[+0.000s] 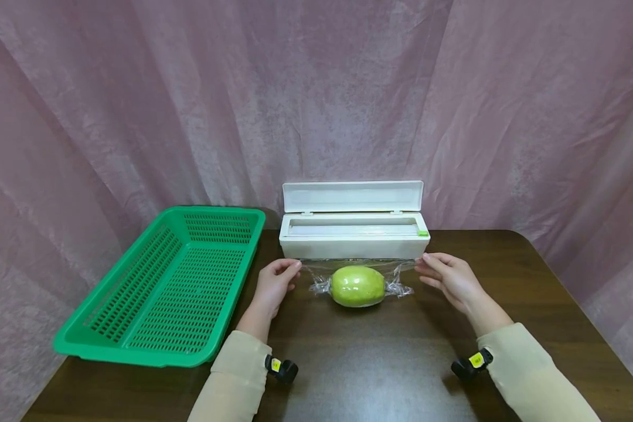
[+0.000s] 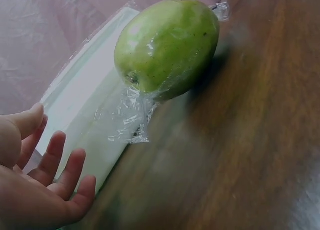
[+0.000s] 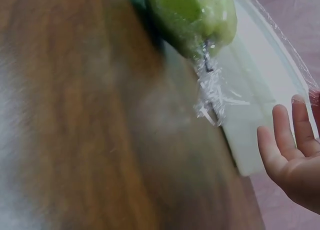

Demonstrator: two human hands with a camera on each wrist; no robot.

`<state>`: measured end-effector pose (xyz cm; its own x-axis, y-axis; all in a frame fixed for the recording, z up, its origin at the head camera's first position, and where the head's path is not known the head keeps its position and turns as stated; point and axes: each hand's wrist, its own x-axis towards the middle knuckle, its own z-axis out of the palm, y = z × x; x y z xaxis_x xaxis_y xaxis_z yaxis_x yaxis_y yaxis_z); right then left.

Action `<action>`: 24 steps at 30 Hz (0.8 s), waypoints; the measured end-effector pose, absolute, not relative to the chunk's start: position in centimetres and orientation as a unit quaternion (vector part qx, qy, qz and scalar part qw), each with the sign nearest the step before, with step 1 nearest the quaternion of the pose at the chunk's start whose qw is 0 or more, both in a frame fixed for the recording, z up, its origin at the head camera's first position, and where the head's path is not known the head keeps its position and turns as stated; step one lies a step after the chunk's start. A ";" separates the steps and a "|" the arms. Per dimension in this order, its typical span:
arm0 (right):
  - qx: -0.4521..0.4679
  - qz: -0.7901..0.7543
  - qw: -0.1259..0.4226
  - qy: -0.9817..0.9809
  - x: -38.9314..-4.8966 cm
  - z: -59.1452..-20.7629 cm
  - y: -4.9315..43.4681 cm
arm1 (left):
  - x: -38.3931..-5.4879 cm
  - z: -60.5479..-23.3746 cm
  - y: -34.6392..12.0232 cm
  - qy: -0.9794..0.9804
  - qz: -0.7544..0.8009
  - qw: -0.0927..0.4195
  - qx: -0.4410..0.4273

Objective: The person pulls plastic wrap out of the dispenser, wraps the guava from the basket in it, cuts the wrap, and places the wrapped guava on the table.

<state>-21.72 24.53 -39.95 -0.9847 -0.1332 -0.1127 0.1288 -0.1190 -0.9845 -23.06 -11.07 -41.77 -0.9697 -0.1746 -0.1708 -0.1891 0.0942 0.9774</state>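
Observation:
A smooth green fruit (image 1: 357,287), wrapped in clear cling film (image 2: 143,115), is in front of the film box on the dark table. Bunched film sticks out at both its ends. My left hand (image 1: 274,287) pinches the left corner of the film's upper edge between thumb and forefinger. On the other side, my right hand (image 1: 451,282) pinches the right corner the same way. Between the hands the edge is stretched straight, just before the box. The other fingers of both hands are loosely spread, as both wrist views show.
Behind the fruit stands a white cling film box (image 1: 354,247), its lid (image 1: 353,197) up and a roll inside. A green plastic basket (image 1: 187,293) sits at the left of the wooden table (image 1: 358,363). A pink curtain (image 1: 348,105) hangs behind.

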 end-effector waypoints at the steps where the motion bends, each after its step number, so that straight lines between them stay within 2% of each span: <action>1: -0.002 -0.743 0.091 0.663 -21.5 -40.1 24.7 | -22.9 -41.7 -11.2 0.744 0.657 0.010 -0.120; 14: 0.001 -0.619 0.138 0.773 -20.5 -41.9 25.8 | -21.4 -42.3 -12.2 0.799 0.592 0.052 -0.091; 24: -0.014 -0.527 0.122 0.841 -20.2 -41.9 24.9 | -21.2 -42.3 -12.0 0.825 0.561 0.033 -0.061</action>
<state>-20.21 24.89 -41.88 -0.9697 -0.1521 -0.1912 0.1057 0.4445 -0.8895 -21.20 -12.00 -42.29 -0.9905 -0.0633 -0.1220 -0.1367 0.3637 0.9214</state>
